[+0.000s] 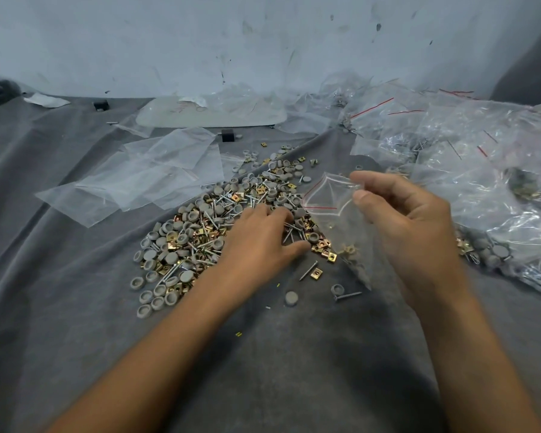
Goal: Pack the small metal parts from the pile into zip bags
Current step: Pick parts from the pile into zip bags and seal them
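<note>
A pile of small parts (200, 232) lies on the grey cloth: grey round caps, gold square clips and silver screws. My left hand (260, 235) rests palm down on the pile's right side, fingers spread among the parts; I cannot tell whether it grips any. My right hand (400, 220) holds a small clear zip bag (334, 214) with a red seal line by its upper edge, mouth held apart toward the pile. A few parts lie in the bag's bottom.
Empty clear bags (156, 170) lie flat left of the pile. A heap of filled bags (481, 157) covers the right side. Loose caps, a clip and screws (313, 276) lie in front. A white tray (210, 115) sits by the wall.
</note>
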Demonstrator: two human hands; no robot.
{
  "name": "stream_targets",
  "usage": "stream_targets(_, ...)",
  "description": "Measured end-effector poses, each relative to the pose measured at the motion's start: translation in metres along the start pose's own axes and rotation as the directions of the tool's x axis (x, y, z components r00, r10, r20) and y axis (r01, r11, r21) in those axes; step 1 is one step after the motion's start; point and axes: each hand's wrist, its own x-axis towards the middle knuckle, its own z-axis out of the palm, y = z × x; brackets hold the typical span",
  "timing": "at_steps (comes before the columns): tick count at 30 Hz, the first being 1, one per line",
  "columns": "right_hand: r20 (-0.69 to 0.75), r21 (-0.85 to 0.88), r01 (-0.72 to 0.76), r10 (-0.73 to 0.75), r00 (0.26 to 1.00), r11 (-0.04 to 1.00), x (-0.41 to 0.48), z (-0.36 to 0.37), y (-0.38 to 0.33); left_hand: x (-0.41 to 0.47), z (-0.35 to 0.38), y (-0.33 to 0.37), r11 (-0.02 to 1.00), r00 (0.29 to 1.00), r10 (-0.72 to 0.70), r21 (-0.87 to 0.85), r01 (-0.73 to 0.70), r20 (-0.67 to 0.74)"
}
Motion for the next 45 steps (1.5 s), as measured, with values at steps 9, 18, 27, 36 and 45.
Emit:
stream_targets(9, 0.004, 0.001, -0.033, 0.033, 0.999, 0.999, 0.001, -0.001, -0.004, 0.02, -0.001, -0.006, 0.956, 0.997, 0.058, 0.286, -0.069, 0.049)
stream_targets(18, 0.018, -0.003, -0.048, 0.048, 0.999, 0.999, 0.001, -0.002, -0.004, -0.017, -0.019, -0.027, 0.846, 0.989, 0.108, 0.513, -0.147, 0.105)
stream_targets(27, 0.118, -0.014, -0.056, 0.057, 0.991, 0.998, -0.006, 0.016, -0.002, -0.035, -0.035, -0.051, 0.992, 0.996, 0.015, -0.122, -0.026, -0.086)
stream_targets(36, 0.204, -0.091, -0.059, 0.077, 0.976, 0.994, -0.015, 0.026, 0.002, -0.046, -0.059, -0.054, 0.862, 0.991, -0.039, -0.505, -0.031, -0.127)
stream_targets(45, 0.251, -0.109, -0.066, 0.092, 0.964, 0.992, -0.019, 0.033, 0.003, -0.049, -0.062, -0.023, 0.933, 0.983, 0.152, -0.315, -0.176, -0.099)
